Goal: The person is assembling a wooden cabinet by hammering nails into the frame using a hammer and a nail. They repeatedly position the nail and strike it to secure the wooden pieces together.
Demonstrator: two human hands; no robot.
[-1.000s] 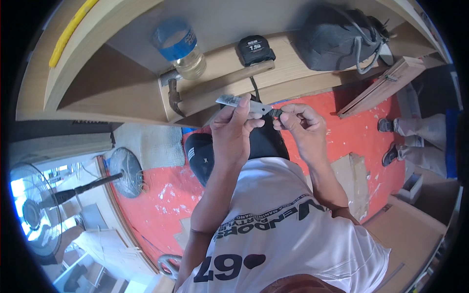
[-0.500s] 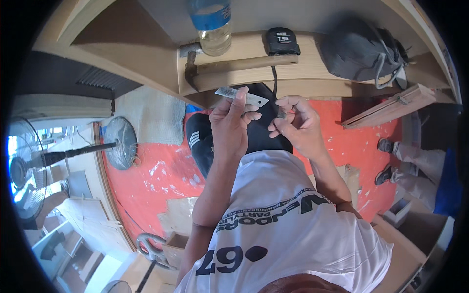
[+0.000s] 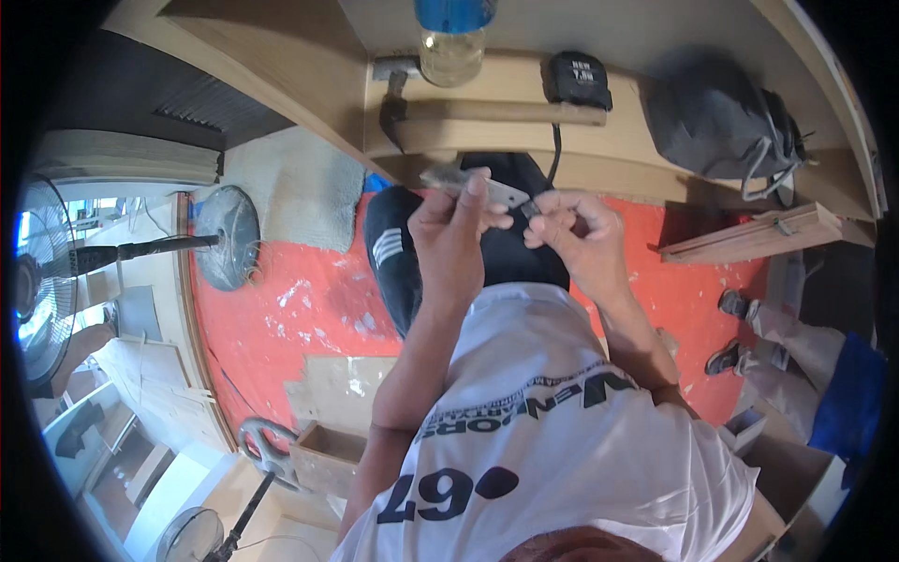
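Observation:
In my left hand [image 3: 448, 234] a flat, silvery snap-off knife blade [image 3: 503, 194] is pinched between thumb and fingers. Its slanted end with a small hole points toward my right hand; the other end looks blurred. My right hand [image 3: 585, 234] pinches a small dark piece [image 3: 531, 209] against that holed end; its kind is too small to make out. Both hands are over my lap, just in front of a wooden shelf [image 3: 618, 161]. On the shelf, beyond my hands, lies a hammer [image 3: 506, 113] with a wooden handle.
A bottle [image 3: 451, 56] of pale liquid, a black tape measure [image 3: 578, 81] and a dark bag [image 3: 712, 117] sit on the shelf. Wooden strips [image 3: 754, 234] jut out at right. A stand fan [image 3: 225, 239] is at left. Another person's legs [image 3: 787, 323] show at right.
My right hand has brought the small dark piece up to the blade's holed end; before, they were apart. The shelf and its things have shifted right and up in view.

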